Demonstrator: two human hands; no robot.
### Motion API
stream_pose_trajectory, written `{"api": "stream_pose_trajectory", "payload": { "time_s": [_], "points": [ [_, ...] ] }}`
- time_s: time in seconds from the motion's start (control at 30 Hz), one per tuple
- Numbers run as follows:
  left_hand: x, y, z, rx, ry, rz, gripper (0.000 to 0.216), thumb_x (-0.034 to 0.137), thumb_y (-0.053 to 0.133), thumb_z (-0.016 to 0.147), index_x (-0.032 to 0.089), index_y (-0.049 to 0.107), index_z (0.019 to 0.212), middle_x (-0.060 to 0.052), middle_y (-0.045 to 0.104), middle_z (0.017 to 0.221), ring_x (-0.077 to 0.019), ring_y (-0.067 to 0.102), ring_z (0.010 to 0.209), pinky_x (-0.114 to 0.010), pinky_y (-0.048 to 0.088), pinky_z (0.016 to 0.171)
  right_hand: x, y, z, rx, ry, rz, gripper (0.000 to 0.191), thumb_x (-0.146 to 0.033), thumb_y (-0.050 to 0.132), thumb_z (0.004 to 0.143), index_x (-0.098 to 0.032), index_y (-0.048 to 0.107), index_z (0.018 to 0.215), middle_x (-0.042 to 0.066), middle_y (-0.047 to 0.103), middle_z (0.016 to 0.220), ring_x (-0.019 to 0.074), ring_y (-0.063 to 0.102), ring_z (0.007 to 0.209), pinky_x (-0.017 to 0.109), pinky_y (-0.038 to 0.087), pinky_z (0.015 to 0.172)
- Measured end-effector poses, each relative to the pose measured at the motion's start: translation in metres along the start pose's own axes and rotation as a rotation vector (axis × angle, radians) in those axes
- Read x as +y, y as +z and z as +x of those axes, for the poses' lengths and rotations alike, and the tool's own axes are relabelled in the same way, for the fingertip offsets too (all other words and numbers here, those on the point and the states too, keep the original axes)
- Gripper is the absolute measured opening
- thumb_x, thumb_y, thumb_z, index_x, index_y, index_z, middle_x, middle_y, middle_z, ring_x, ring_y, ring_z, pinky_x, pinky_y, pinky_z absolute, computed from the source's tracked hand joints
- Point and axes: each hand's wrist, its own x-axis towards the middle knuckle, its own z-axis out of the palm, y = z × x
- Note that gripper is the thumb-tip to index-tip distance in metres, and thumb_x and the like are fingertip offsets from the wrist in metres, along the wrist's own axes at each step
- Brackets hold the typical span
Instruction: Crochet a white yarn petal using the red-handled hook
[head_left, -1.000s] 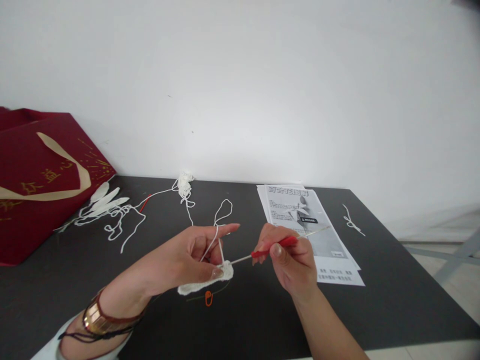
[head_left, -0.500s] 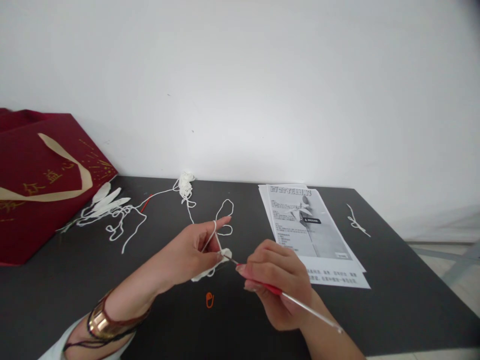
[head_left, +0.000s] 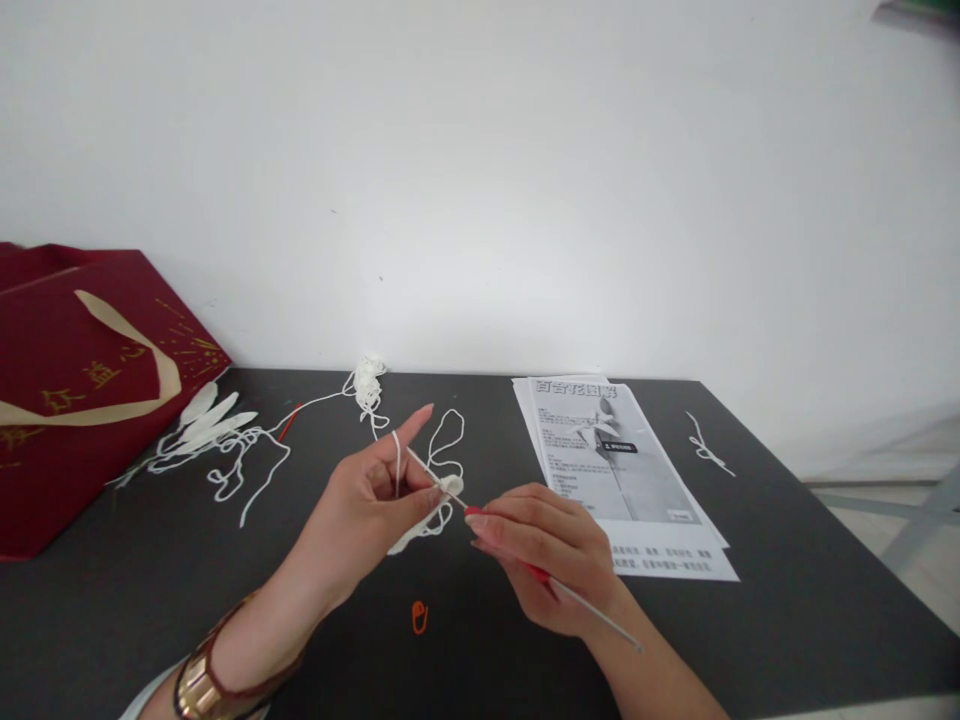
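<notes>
My left hand (head_left: 382,495) pinches a small white crochet piece (head_left: 420,530) between thumb and fingers, and its index finger points up with white yarn (head_left: 397,455) looped over it. My right hand (head_left: 547,555) is closed around the red grip of a crochet hook (head_left: 592,607). The hook's thin metal tip meets the crochet piece at my left fingertips; whether it passes through a stitch is too small to tell. Loose yarn loops (head_left: 448,430) lie just behind the piece. An orange stitch marker (head_left: 420,617) rests on the table in front of my hands.
On the dark table (head_left: 480,670), a dark red gift bag (head_left: 67,330) stands at the left beside white crocheted petals (head_left: 214,418) with yarn tails. A yarn bundle (head_left: 369,382) lies near the wall. Printed sheets (head_left: 622,470) and a knotted yarn scrap (head_left: 705,448) lie at the right.
My left index finger has risen and straightened, with the yarn now crossing it lower down. My right hand and the hook have shifted slightly left. The camera view has tilted slightly up.
</notes>
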Motion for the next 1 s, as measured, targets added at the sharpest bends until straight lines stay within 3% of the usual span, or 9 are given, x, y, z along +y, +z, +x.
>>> {"api": "stream_pose_trajectory", "payload": {
  "time_s": [0.17, 0.37, 0.6, 0.77, 0.9, 1.0],
  "points": [
    [0.002, -0.003, 0.000, -0.019, -0.093, -0.344, 0.086, 0.013, 0.082, 0.063, 0.015, 0.043, 0.140, 0.005, 0.061, 0.061, -0.0068, 0.049, 0.052, -0.020, 0.033, 0.050, 0.001, -0.003, 0.002, 0.068, 0.071, 0.102, 0.042, -0.001, 0.059, 0.081, -0.022, 0.064, 0.117, 0.009, 0.074, 0.093, 0.0191, 0.069, 0.080, 0.031, 0.058, 0.065],
    [0.004, -0.008, 0.004, -0.131, -0.181, -0.505, 0.082, 0.006, 0.080, 0.062, 0.013, 0.047, 0.136, 0.006, 0.060, 0.057, -0.0056, 0.047, 0.047, -0.018, 0.031, 0.044, 0.000, -0.004, -0.002, -0.013, -0.086, -0.009, 0.033, -0.009, 0.049, 0.091, -0.015, 0.061, 0.121, 0.013, 0.073, 0.101, 0.0211, 0.068, 0.095, 0.034, 0.060, 0.076],
    [0.002, -0.001, -0.002, -0.062, -0.072, -0.370, 0.093, 0.009, 0.080, 0.065, 0.014, 0.034, 0.145, 0.005, 0.063, 0.061, -0.0071, 0.049, 0.050, -0.018, 0.034, 0.048, -0.006, 0.001, -0.002, -0.097, -0.227, -0.406, 0.025, -0.009, 0.060, 0.085, -0.008, 0.065, 0.110, 0.013, 0.075, 0.095, 0.0223, 0.068, 0.091, 0.033, 0.059, 0.083],
    [0.002, 0.003, -0.003, 0.005, 0.039, -0.165, 0.101, 0.018, 0.078, 0.070, 0.021, 0.017, 0.151, 0.005, 0.061, 0.061, -0.0097, 0.048, 0.050, -0.021, 0.034, 0.047, -0.004, 0.007, -0.006, -0.072, -0.121, -0.253, 0.034, -0.008, 0.052, 0.087, -0.009, 0.058, 0.121, 0.016, 0.072, 0.096, 0.0232, 0.067, 0.090, 0.034, 0.060, 0.072],
    [0.002, 0.001, 0.000, 0.008, 0.065, -0.078, 0.098, 0.021, 0.076, 0.072, 0.021, 0.018, 0.151, 0.005, 0.060, 0.062, -0.0098, 0.047, 0.051, -0.021, 0.034, 0.048, -0.006, 0.008, -0.008, -0.027, -0.014, -0.143, 0.042, -0.003, 0.054, 0.083, -0.013, 0.056, 0.124, 0.014, 0.071, 0.097, 0.0214, 0.064, 0.081, 0.033, 0.057, 0.065],
    [0.002, 0.000, 0.002, 0.003, 0.076, -0.045, 0.099, 0.019, 0.077, 0.069, 0.021, 0.021, 0.150, 0.007, 0.057, 0.059, -0.0093, 0.045, 0.051, -0.020, 0.034, 0.048, -0.010, 0.003, -0.003, 0.001, 0.046, -0.103, 0.038, -0.004, 0.054, 0.083, -0.017, 0.059, 0.119, 0.011, 0.071, 0.090, 0.0195, 0.062, 0.072, 0.032, 0.053, 0.060]
  ]
}}
